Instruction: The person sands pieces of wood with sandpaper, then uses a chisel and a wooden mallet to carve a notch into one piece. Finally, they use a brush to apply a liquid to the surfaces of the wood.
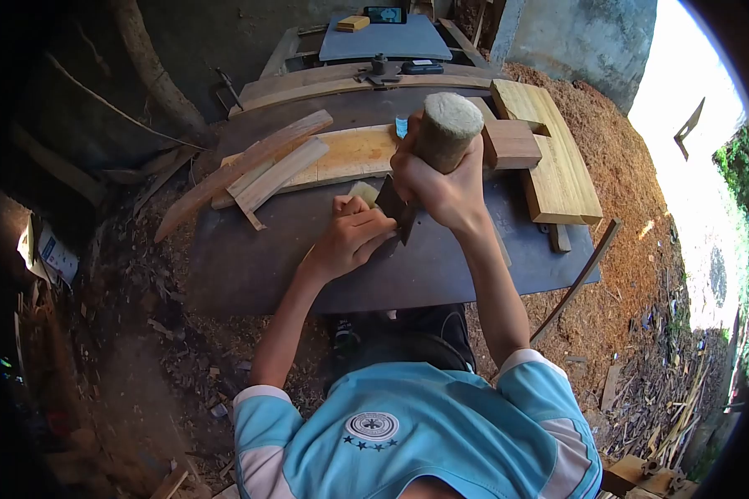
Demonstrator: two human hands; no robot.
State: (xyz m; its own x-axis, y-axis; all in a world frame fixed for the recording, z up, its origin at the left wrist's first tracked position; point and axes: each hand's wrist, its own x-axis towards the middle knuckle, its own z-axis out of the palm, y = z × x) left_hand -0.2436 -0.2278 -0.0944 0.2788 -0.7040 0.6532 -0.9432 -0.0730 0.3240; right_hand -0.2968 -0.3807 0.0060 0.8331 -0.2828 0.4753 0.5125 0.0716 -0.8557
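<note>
My right hand [445, 187] is wrapped round the thick wooden handle [451, 125] of a tool with a pale, worn round end. Below that fist a dark, wide metal blade [397, 206] points down toward the dark tabletop [333, 270]. Just left of the blade is my left hand [354, 235], its fingers curled, beside a small pale piece [364, 193]. Whether the fingers grip that piece or the blade's edge is hidden. Behind both hands lies a long light board [349, 154].
Reddish strips [250, 170] lie across the board at left. At right sit a thick notched plank [558, 158] and a brown block [512, 144]. A thin stick [578, 283] leans at the right edge. Farther back are a clamp [379, 73] and a phone [385, 15].
</note>
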